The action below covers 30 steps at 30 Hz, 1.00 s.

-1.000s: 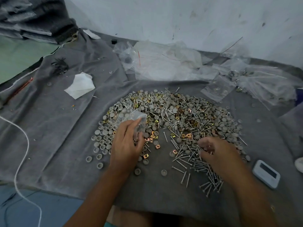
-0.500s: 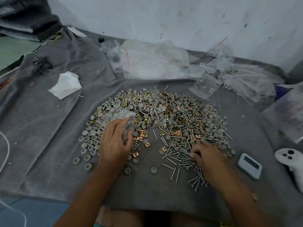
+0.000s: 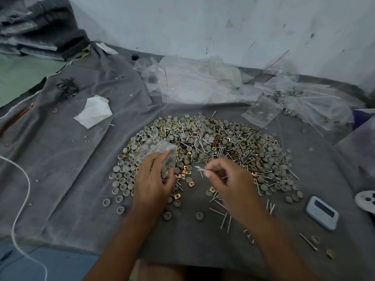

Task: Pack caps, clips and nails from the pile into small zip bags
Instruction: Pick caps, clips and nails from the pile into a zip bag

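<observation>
A wide pile of grey caps, brass clips and steel nails lies on a grey cloth. My left hand holds a small clear zip bag with parts inside, raised over the pile's left side. My right hand pinches a few nails, their heads pointing left toward the bag. A small gap separates the nail heads from the bag. Loose nails lie under my right wrist.
Empty zip bags and filled bags lie along the wall at the back. A white tissue sits at the left, a white timer and a controller at the right. A white cord crosses the left edge.
My right hand has lifted off the nail heap with nails pinched and moved left toward the bag. My left hand still holds the bag.
</observation>
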Motion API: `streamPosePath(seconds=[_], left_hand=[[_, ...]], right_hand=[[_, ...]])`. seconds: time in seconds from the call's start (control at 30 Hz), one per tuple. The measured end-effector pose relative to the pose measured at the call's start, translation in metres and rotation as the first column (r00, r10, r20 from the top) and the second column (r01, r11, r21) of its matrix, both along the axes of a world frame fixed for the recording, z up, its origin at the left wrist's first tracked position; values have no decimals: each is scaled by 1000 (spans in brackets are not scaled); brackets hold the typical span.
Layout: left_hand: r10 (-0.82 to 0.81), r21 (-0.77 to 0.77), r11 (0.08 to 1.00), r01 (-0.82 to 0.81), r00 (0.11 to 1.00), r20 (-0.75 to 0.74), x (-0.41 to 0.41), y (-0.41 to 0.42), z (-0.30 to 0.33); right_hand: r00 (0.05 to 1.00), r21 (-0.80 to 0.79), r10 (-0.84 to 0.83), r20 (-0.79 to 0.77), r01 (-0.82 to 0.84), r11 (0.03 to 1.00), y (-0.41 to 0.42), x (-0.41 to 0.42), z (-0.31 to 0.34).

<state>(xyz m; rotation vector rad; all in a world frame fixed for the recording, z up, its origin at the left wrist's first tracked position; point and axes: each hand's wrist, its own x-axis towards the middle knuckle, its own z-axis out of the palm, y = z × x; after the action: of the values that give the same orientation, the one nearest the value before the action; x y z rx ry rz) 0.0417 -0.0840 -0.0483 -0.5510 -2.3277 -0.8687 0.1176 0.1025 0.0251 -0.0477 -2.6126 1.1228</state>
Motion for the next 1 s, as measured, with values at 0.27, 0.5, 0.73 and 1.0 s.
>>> streamPosePath(seconds=[0.27,0.5,0.73,1.0], left_hand=[[-8,39,999,8,1000,-1,-2,-1,2],[-32,53,998,34,999,-34,-4,-1,2],[-42,55,998,44,999,-33,-4,-1,2],[-35,34,999,35,999,13,-2,-3,3]], right_hand=[[995,226,96,-12,-91,970,-54,-48,-6],[999,378,13,-51,8,926,-60,-53,-9],[999,217,-50,0,49,975,-63,-58,-11],[944,195,-260,202,221,956,29,-1,-1]])
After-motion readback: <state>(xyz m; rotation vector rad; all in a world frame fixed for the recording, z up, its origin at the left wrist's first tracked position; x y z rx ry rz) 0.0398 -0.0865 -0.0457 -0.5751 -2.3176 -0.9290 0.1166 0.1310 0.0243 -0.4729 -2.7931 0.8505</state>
